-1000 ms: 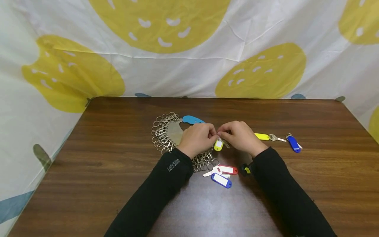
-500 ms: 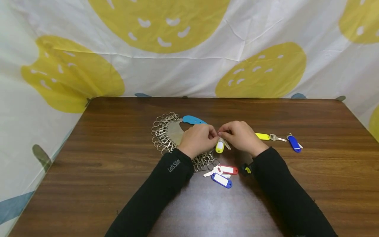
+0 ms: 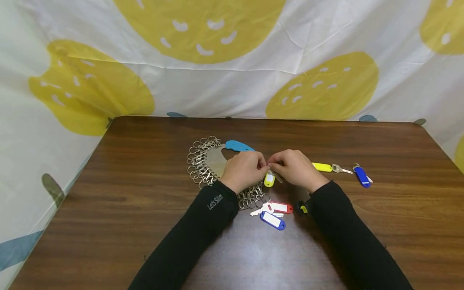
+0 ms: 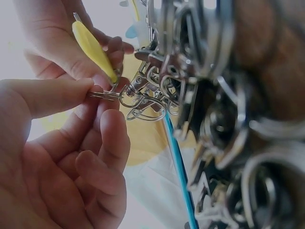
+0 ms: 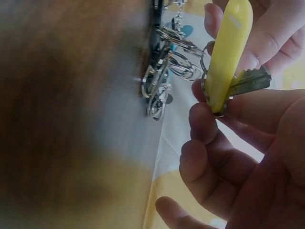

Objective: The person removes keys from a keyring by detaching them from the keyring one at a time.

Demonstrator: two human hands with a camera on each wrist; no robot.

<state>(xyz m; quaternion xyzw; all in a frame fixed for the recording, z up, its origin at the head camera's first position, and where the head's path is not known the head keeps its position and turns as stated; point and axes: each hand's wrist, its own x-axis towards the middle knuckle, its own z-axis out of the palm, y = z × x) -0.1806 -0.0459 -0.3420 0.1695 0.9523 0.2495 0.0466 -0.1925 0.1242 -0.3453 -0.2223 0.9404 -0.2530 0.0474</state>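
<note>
In the head view, my left hand (image 3: 243, 169) and right hand (image 3: 295, 168) meet fingertip to fingertip. A yellow key tag (image 3: 269, 179) with a white label hangs below them, its key (image 5: 250, 80) jutting out beside it. The left thumb and index finger pinch a metal split ring (image 4: 106, 95) that reaches toward a cluster of rings and clasps (image 3: 197, 161). That cluster lines a flat grey curved holder (image 3: 215, 160) with a blue handle (image 3: 238, 145). My right fingertips pinch the yellow tag's ring end, partly hidden behind the fingers in the right wrist view.
Close in front lie a red-tagged key (image 3: 282, 207) and a blue-tagged key (image 3: 272, 220). Right of the hands are another yellow tag (image 3: 322, 166) with its key and a blue tag (image 3: 361, 177). A patterned cloth (image 3: 224, 92) hangs behind the brown table (image 3: 108, 225).
Both hands stay together at the ring. The yellow tag has swung slightly down and right beneath the fingers; the head view has shifted a little.
</note>
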